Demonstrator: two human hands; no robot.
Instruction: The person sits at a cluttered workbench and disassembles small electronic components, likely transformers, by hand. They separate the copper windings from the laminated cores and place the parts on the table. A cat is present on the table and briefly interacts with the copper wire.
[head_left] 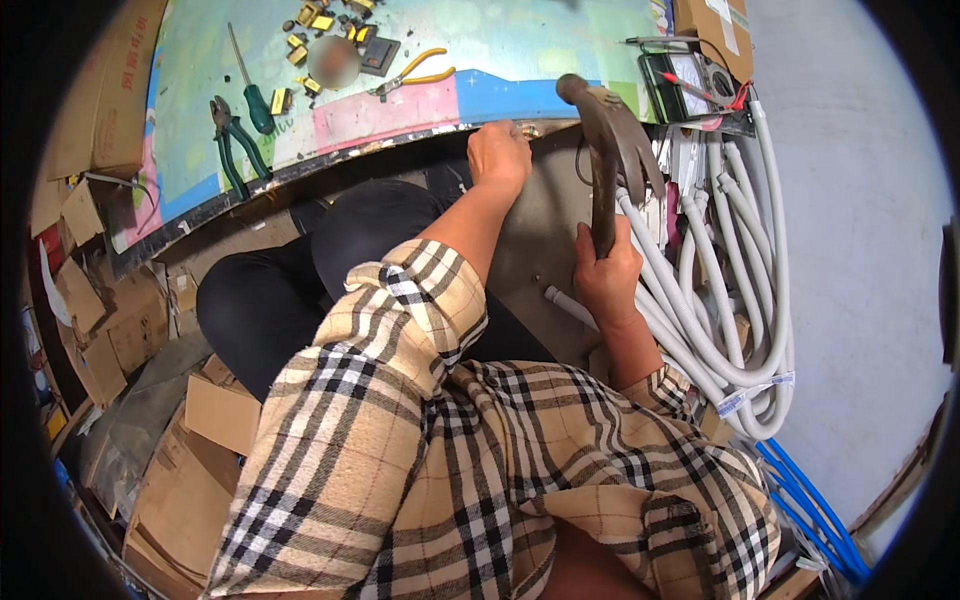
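Observation:
My right hand (608, 272) is wrapped round the handle of a claw hammer (604, 170). The hammer is held upright, its dark, worn head level with the table's front edge and to the right of my left hand. Fingers pinched, my left hand (499, 155) rests at that edge. A small, partly metallic thing shows at its fingertips, too hidden to name. Beyond it on the table (400, 115) lie yellow-handled pliers (412, 78). Green-handled pliers (238, 146) and a green screwdriver (256, 105) lie farther left.
Several small yellow-and-black electrical parts (322, 22) are scattered at the back. A meter with probes (690, 85) sits at the table's right end. Grey-white hoses (735, 260) are bundled beside my right arm, above blue tubes (815, 505). Cardboard boxes (222, 412) crowd the left.

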